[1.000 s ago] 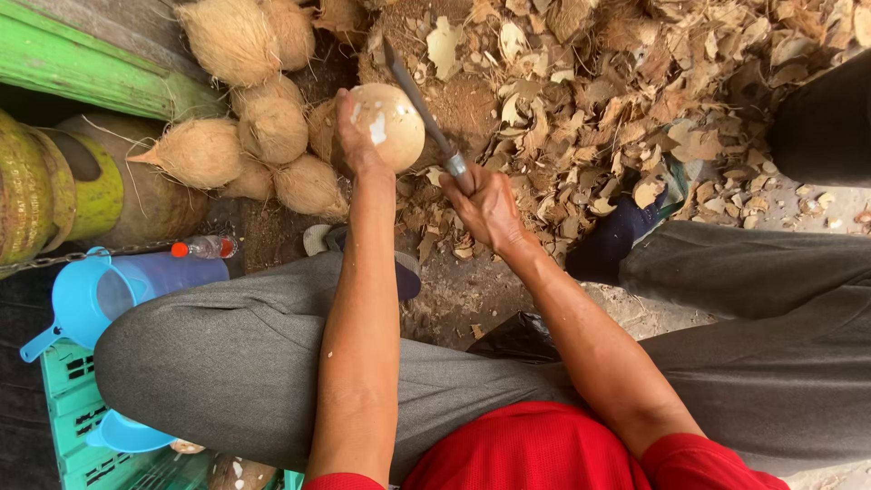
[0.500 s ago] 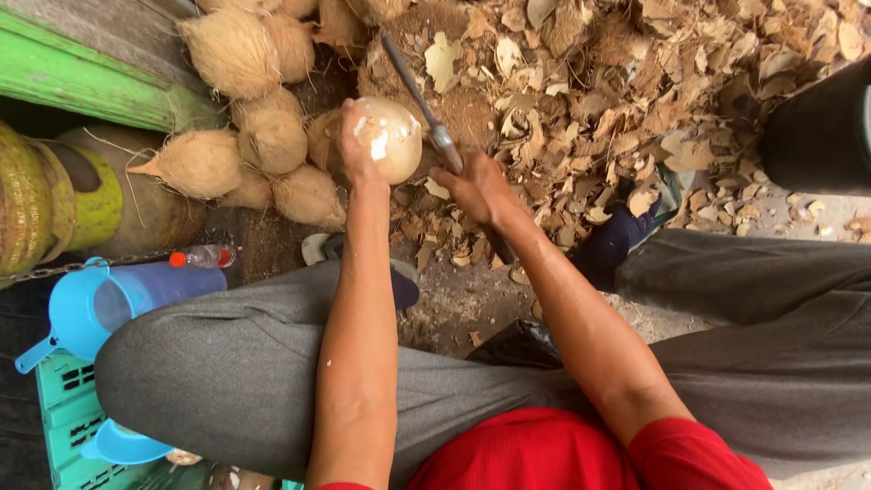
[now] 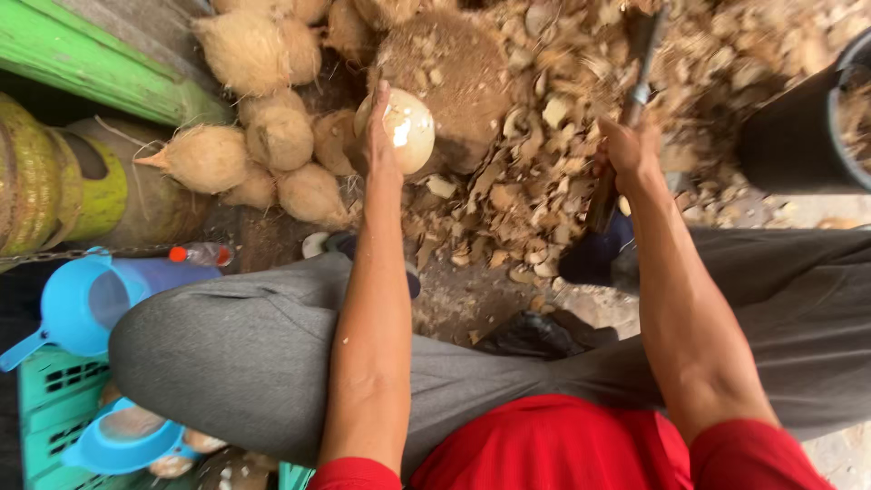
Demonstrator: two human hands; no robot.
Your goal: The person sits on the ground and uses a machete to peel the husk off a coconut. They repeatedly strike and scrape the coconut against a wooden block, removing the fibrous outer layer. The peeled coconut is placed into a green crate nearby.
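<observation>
Brown husk chips (image 3: 544, 181) cover the ground ahead of my knees. Unpeeled coconuts (image 3: 263, 136) lie heaped at left beside a green beam (image 3: 109, 63). Black bucket (image 3: 798, 127) at right holds husk scraps; a blue scoop (image 3: 68, 304) lies on a green crate (image 3: 54, 399). My left hand (image 3: 381, 127) is clamped on the peeled coconut (image 3: 408, 127). My right hand (image 3: 631, 150) is closed around the raised knife (image 3: 640, 63), apart from the coconut.

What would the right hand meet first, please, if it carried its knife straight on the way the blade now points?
Probably the litter of brown husk chips: the right hand holds the dark-bladed knife pointing up-frame over it, well apart from the pale peeled coconut. Depth is unclear.
</observation>
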